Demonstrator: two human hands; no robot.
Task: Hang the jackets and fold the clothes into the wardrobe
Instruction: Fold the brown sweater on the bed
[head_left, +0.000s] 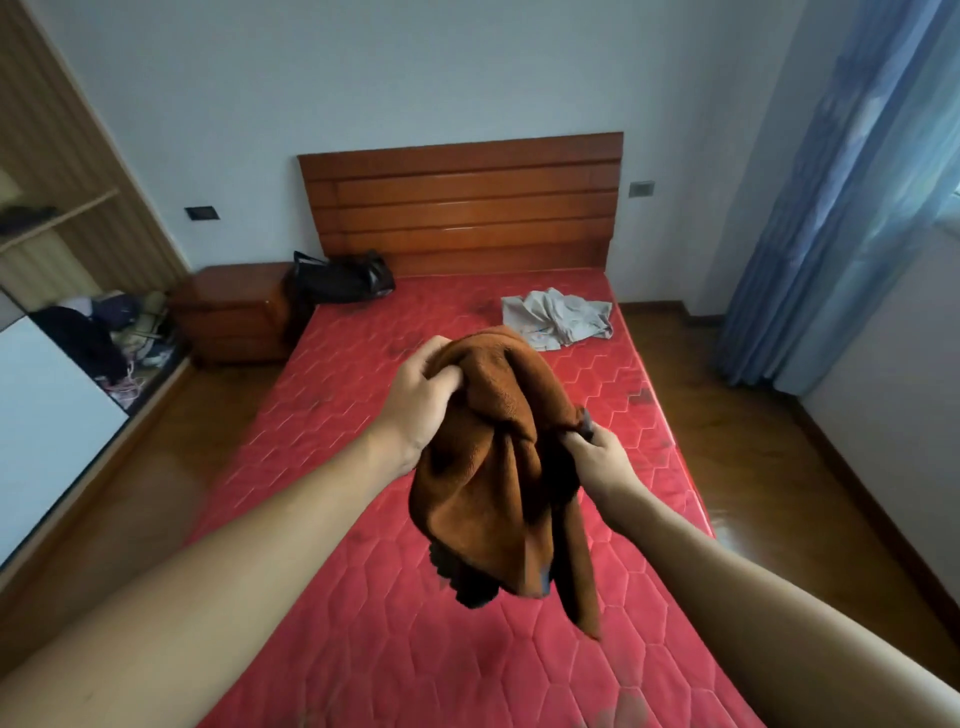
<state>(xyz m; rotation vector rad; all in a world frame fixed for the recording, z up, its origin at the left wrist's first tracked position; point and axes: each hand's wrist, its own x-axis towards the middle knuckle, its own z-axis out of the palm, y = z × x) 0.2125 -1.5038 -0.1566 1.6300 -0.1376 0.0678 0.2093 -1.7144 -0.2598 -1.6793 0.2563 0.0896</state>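
A brown fleecy garment (498, 483) hangs bunched in the air above the red mattress (363, 597). My left hand (421, 400) grips its upper left part with curled fingers. My right hand (597, 457) pinches a dark edge of it on the right side. A crumpled light grey garment (561, 317) lies on the mattress near the headboard, at the right. The open wardrobe (57, 218) stands at the far left, with a heap of clothes (104, 332) in its lower part.
A black bag (343, 278) rests at the mattress's far left corner beside a wooden nightstand (234, 312). The wooden headboard (462, 202) backs the bed. Blue curtains (841, 208) hang at the right. Wooden floor runs along both sides of the bed.
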